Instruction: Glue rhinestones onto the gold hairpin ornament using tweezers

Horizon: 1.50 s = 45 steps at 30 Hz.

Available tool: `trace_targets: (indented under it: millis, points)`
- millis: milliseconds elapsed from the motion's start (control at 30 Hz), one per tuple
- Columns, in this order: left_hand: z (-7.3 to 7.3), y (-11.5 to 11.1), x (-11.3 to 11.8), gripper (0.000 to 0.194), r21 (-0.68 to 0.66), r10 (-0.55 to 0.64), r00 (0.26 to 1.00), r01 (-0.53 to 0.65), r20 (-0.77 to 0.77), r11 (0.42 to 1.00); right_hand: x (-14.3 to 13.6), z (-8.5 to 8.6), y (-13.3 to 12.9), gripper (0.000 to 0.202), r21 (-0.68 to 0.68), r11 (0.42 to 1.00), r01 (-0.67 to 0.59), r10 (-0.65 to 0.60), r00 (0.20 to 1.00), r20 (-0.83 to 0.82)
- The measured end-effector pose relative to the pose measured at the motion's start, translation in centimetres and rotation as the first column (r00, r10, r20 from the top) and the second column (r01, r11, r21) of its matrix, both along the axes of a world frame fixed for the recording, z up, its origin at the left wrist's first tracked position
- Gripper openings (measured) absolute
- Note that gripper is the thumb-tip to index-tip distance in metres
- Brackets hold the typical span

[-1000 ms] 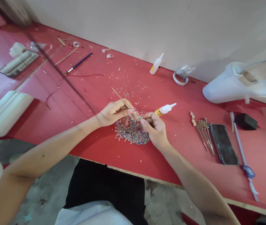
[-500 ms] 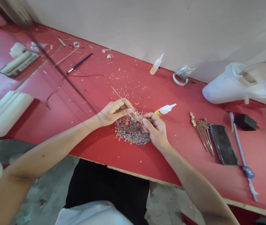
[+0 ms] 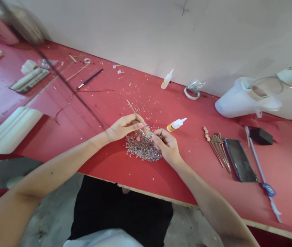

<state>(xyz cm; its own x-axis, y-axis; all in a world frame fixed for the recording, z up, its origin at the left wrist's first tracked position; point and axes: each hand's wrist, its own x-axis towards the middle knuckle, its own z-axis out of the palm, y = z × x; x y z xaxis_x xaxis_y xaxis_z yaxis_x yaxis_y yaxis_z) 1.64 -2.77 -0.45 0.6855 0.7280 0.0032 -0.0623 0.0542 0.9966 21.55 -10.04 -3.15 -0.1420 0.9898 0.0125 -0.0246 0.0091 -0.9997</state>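
My left hand (image 3: pixel 129 126) pinches a thin gold hairpin (image 3: pixel 135 111) between thumb and fingers. Its stem slants up and away, and its decorated end (image 3: pixel 148 131) lies between my two hands. My right hand (image 3: pixel 166 143) is closed with its fingertips right at that decorated end. A small dark thing (image 3: pixel 161 135) shows among its fingers, too small to name. Beneath both hands spreads a heap of shiny multicoloured chips (image 3: pixel 143 151) on the red table (image 3: pixel 125 171). Just beyond my right hand lies a white glue bottle (image 3: pixel 177 124) with a yellow label.
Gold hairpins (image 3: pixel 219 151) and a phone (image 3: pixel 240 160) lie to the right, near a black block (image 3: pixel 261 136) and a white jug (image 3: pixel 235 99). A second glue bottle (image 3: pixel 167 79) and a tape roll (image 3: pixel 192 92) stand near the wall. A paintbrush (image 3: pixel 89 79) rests at the back left.
The camera view has shifted slightly. The hairpin's stem now stands a little steeper in my left hand. More of the small dark thing shows in my right hand, which stays close to the decorated end.
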Motion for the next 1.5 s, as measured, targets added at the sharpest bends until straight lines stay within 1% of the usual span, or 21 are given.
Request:
trace_targets:
  millis: [67, 167, 267, 433, 533, 700, 833, 933, 1100, 1200, 1300, 1400, 1500]
  points:
    - [0.0, 0.1, 0.0, 0.018, 0.003, -0.023, 1.0, 0.023, -0.009, 1.0, 0.0, 0.0, 0.1, 0.025, 0.005, 1.0, 0.009, -0.009, 1.0, -0.011]
    - [-0.1, 0.1, -0.1, 0.019, 0.03, -0.065, 0.998, 0.066, -0.027, 0.997, 0.2, -0.2, 0.4, 0.025, -0.007, 0.999, 0.036, -0.037, 0.995, -0.098]
    - [-0.3, 0.1, -0.2, 0.018, 0.07, -0.064, 0.996, 0.069, -0.06, 0.995, 0.2, -0.5, 0.7, 0.025, -0.011, 0.997, 0.074, -0.075, 0.985, -0.153]
    - [-0.1, -0.1, -0.3, 0.017, 0.139, -0.042, 0.994, 0.056, -0.104, 0.989, 0.1, -0.5, 0.9, 0.027, 0.003, 0.992, 0.124, -0.122, 0.985, -0.125]
    - [0.1, -0.2, -0.4, 0.019, 0.153, -0.044, 0.993, 0.061, -0.108, 0.986, 0.0, -0.6, 1.0, 0.027, 0.024, 0.99, 0.137, -0.133, 0.986, -0.105]
    - [0.1, -0.2, -0.4, 0.02, 0.168, -0.042, 0.993, 0.06, -0.109, 0.984, 0.0, -1.1, 1.3, 0.026, 0.052, 0.979, 0.198, -0.191, 0.974, -0.121]
    - [-0.3, -0.1, -0.4, 0.022, 0.188, -0.047, 0.992, 0.069, -0.119, 0.98, 0.1, -1.4, 1.3, 0.026, 0.039, 0.978, 0.204, -0.198, 0.972, -0.124]
    - [-0.8, 0.0, -0.4, 0.019, 0.219, -0.021, 0.994, 0.043, -0.106, 0.975, 0.0, -1.4, 1.3, 0.027, 0.015, 0.98, 0.199, -0.195, 0.973, -0.123]
    - [-1.6, 0.3, -0.7, 0.017, 0.26, 0.03, 0.997, -0.009, -0.078, 0.965, -1.8, -1.5, 1.6, 0.027, 0.003, 0.969, 0.246, -0.241, 0.953, -0.183]
    - [-1.7, 0.5, -1.0, 0.017, 0.302, 0.062, 0.995, -0.034, -0.083, 0.953, -3.4, -1.2, 1.9, 0.027, -0.018, 0.969, 0.245, -0.243, 0.946, -0.215]
    - [-1.7, 0.6, -1.2, 0.02, 0.317, 0.083, 0.993, -0.052, -0.085, 0.947, -3.9, -0.4, 2.3, 0.026, -0.028, 0.971, 0.238, -0.237, 0.938, -0.254]
    - [-1.4, 0.5, -1.3, 0.022, 0.318, 0.06, 0.994, -0.027, -0.095, 0.948, -2.8, 0.7, 2.5, 0.025, -0.008, 0.968, 0.251, -0.243, 0.928, -0.283]
    - [-0.9, 0.3, -1.2, 0.024, 0.332, 0.021, 0.993, 0.02, -0.118, 0.943, -1.0, 1.1, 2.3, 0.025, -0.008, 0.969, 0.247, -0.242, 0.94, -0.243]
